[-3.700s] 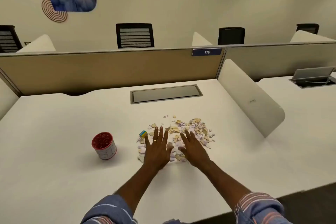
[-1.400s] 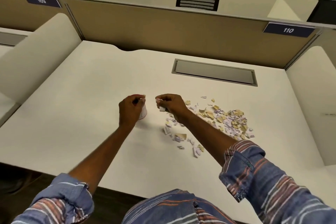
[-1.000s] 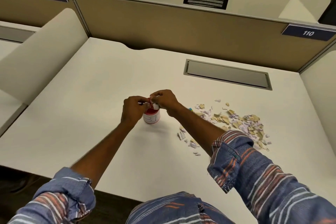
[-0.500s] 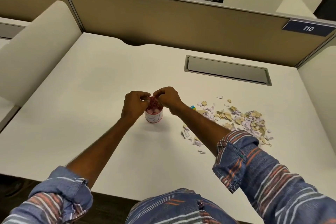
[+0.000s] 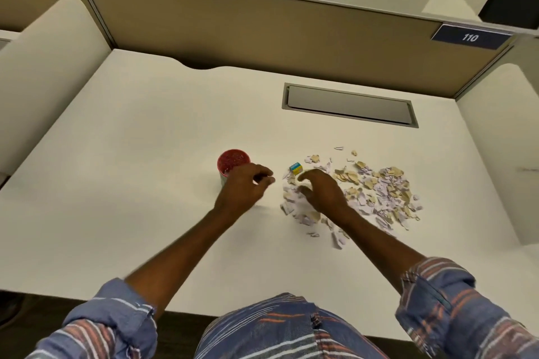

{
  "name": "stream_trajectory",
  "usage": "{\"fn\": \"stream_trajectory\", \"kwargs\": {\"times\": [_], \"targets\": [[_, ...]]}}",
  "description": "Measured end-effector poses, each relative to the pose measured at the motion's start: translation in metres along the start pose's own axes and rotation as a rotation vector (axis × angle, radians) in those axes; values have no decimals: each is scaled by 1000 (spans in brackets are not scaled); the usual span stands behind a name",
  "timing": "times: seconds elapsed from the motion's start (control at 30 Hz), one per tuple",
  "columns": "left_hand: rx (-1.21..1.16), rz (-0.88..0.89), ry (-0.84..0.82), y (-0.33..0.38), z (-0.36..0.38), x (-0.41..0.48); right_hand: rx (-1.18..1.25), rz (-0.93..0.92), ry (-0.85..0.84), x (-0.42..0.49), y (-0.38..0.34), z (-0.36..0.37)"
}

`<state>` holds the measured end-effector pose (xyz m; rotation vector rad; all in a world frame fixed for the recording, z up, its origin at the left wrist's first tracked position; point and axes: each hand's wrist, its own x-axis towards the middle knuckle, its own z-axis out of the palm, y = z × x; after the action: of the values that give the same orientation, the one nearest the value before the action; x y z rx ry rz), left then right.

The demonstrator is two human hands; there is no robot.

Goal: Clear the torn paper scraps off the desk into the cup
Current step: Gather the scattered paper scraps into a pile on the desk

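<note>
My left hand hangs just in front of the red cup, covering its near side, with the fingers curled loosely toward the thumb; motion blur keeps me from telling whether anything is pinched between them. My right hand is down on the left edge of the torn paper scraps, fingers bent and cupped over the pieces, though I cannot tell if any are actually gripped. The scraps, tan, white and pale lilac, lie scattered across the white surface to the right of the cup, with a few strays trailing toward me beside my right forearm. A small blue and yellow block sits at the far left edge of the pile, just beyond my right fingertips. The cup stands upright, its open mouth showing red inside.
</note>
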<state>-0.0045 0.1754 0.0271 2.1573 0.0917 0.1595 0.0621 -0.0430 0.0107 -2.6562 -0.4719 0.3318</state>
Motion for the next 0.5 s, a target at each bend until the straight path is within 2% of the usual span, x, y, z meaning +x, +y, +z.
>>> {"fn": "stream_trajectory", "kwargs": {"times": [0.1, 0.27, 0.4, 0.5], "targets": [[103, 10, -155, 0, 34, -11, -89, 59, -52, -25, 44, -5], [320, -115, -419, -3, 88, -20, -194, 109, -300, -54, 87, -6], [491, -142, -496, 3, 120, -21, -221, 0, -266, -66, 92, 5], [503, -117, -519, 12, 139, -25, -290, -101, -218, -72, 92, 13]]}}
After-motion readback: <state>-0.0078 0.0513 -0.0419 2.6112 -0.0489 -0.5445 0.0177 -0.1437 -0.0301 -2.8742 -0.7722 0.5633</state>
